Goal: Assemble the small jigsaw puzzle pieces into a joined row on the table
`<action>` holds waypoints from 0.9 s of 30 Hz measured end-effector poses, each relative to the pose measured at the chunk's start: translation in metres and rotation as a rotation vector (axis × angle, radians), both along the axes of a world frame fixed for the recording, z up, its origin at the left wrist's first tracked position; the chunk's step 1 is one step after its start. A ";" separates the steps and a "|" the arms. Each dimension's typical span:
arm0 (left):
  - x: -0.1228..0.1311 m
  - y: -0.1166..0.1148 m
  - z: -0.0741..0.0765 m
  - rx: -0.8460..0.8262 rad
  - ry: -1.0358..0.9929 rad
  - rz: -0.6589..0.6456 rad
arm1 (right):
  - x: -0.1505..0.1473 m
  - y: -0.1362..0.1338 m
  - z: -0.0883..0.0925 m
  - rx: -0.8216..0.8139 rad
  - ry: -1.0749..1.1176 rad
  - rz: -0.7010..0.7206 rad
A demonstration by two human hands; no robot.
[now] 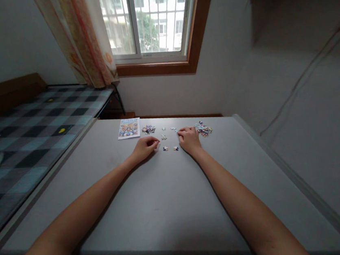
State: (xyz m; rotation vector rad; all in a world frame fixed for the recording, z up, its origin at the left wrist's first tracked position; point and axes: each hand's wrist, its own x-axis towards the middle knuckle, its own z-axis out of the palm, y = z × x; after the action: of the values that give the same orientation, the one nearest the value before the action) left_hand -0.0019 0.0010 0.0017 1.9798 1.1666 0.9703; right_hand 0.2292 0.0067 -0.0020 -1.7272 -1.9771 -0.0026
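Observation:
My left hand [146, 147] is closed in a pinch, a small pale jigsaw piece [158, 143] just showing at its fingertips. Opposite it, my right hand [189, 138] rests on the table with curled fingers, their tips at a light jigsaw piece [176, 132]; its palm side is hidden. Between the hands lie several loose pieces: a pale piece [163, 137], a blue and cream piece [165, 149] and a similar piece [176, 148]. Farther back are another pale piece [163, 129] and a light piece [173, 128].
A printed picture sheet [129, 129] lies beside a pile of pieces [148, 129] at the back left. Another pile of pieces [204, 129] sits just beyond my right hand. The grey table [155, 211] adjoins a checkered bed [35, 126]; a window [151, 19] is behind.

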 end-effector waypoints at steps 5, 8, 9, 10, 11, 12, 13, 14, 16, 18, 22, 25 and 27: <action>0.000 -0.001 0.000 0.000 -0.005 -0.001 | 0.002 0.000 0.000 -0.007 0.011 -0.072; 0.000 -0.001 0.000 0.001 -0.003 0.001 | 0.001 0.001 -0.002 -0.002 0.020 -0.081; 0.000 -0.001 -0.001 0.002 -0.003 0.002 | 0.001 0.001 -0.003 -0.001 0.025 -0.083; 0.000 0.000 -0.001 0.002 -0.004 0.002 | 0.000 0.002 -0.003 0.001 0.033 -0.083; 0.000 0.000 -0.001 0.001 -0.006 0.001 | 0.000 0.002 -0.003 0.005 0.045 -0.082; 0.000 0.000 -0.002 0.000 -0.009 0.001 | 0.001 0.002 -0.003 0.014 0.062 -0.082; 0.000 0.000 -0.002 -0.001 -0.011 0.000 | 0.001 0.003 -0.002 0.032 0.083 -0.085; 0.000 0.001 -0.002 -0.004 -0.012 -0.001 | 0.003 0.004 -0.002 0.057 0.106 -0.089; 0.000 0.001 -0.003 -0.006 -0.013 -0.002 | 0.008 0.006 0.000 0.126 0.152 -0.104; 0.000 0.001 -0.003 -0.001 -0.010 -0.001 | 0.015 0.009 0.002 0.175 0.179 -0.106; 0.000 0.001 -0.002 0.015 -0.001 0.010 | 0.027 0.015 -0.002 0.104 0.196 -0.043; 0.000 0.001 -0.002 0.014 0.006 0.009 | 0.027 0.015 -0.006 0.053 0.178 -0.050; -0.001 0.001 -0.003 0.011 0.006 0.004 | 0.026 0.015 -0.008 0.037 0.153 -0.073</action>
State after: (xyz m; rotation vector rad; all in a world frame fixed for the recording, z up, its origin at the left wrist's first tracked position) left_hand -0.0024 0.0023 -0.0011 1.9907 1.1714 0.9754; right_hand 0.2552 0.0212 -0.0097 -1.7223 -1.7929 0.0653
